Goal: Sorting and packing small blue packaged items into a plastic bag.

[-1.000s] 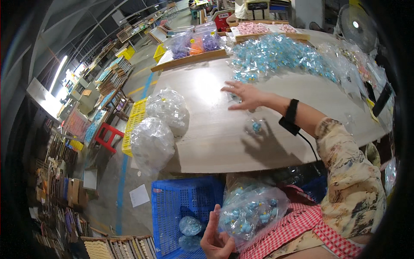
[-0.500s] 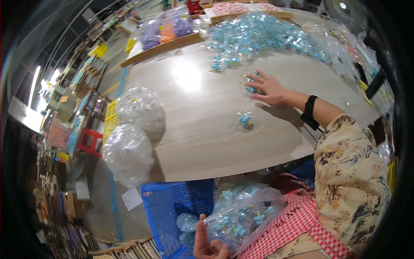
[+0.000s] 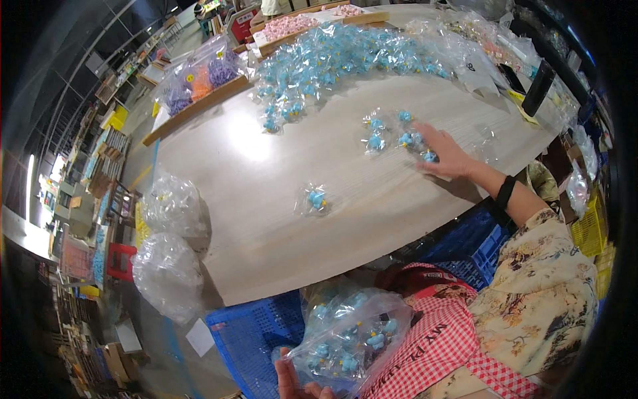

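Observation:
My right hand [image 3: 446, 155] lies flat on the wooden table [image 3: 266, 219], its fingers spread over several small clear packets with blue toys [image 3: 405, 137]. A black band sits on that wrist. One single packet [image 3: 315, 199] lies alone nearer the table's front edge. My left hand [image 3: 302, 386] shows only at the bottom edge, gripping a large clear bag [image 3: 352, 336] filled with the same blue packets, held over my lap and a red checked apron.
A big heap of blue packets [image 3: 332, 60] covers the far side of the table. Two bulging clear bags [image 3: 169, 233] rest at the table's left end. Blue plastic crates [image 3: 249, 336] stand below the table edge. Trays of purple and pink items [image 3: 199, 80] lie farther back.
My right hand has slid over the small packets on the table. The view has shifted, and the big bag stays in my left hand near my lap.

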A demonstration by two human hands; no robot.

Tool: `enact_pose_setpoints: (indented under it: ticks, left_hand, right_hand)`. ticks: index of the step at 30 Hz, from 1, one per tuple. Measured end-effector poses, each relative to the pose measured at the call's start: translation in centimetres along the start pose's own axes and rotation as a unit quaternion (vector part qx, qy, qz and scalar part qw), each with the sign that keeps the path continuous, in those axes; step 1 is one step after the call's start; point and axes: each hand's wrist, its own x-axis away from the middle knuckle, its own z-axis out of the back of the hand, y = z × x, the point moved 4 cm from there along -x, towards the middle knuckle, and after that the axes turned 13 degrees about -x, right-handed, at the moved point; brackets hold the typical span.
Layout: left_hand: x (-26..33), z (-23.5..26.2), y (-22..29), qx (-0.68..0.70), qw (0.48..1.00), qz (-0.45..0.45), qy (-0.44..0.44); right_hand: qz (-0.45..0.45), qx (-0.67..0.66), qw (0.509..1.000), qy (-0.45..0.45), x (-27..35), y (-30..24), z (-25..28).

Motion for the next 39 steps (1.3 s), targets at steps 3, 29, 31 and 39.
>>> enact_pose_setpoints:
  ticks: [3,29,31,39]
  left_hand:
    - [0.3,-0.5,1.1,0.0,1.0,-0.007,0.01]
    - [1.0,-1.0,0.7,0.046,0.998,0.03,-0.033]
    - [0.4,-0.6,-0.3,0.034,0.998,0.009,-0.042]
    - [-1.1,-0.5,1.2,0.052,0.997,-0.038,-0.048]
  right_hand:
    - [0.039,0.07,0.997,0.002,1.4,0.6,-0.8]
    - [0.018,-0.131,0.988,0.074,-8.5,-6.0,1.3]
    - [0.066,-0.114,0.99,0.058,-12.2,-7.2,0.7]
    - [0.125,0.087,0.988,-0.03,-25.7,-11.7,-7.2]
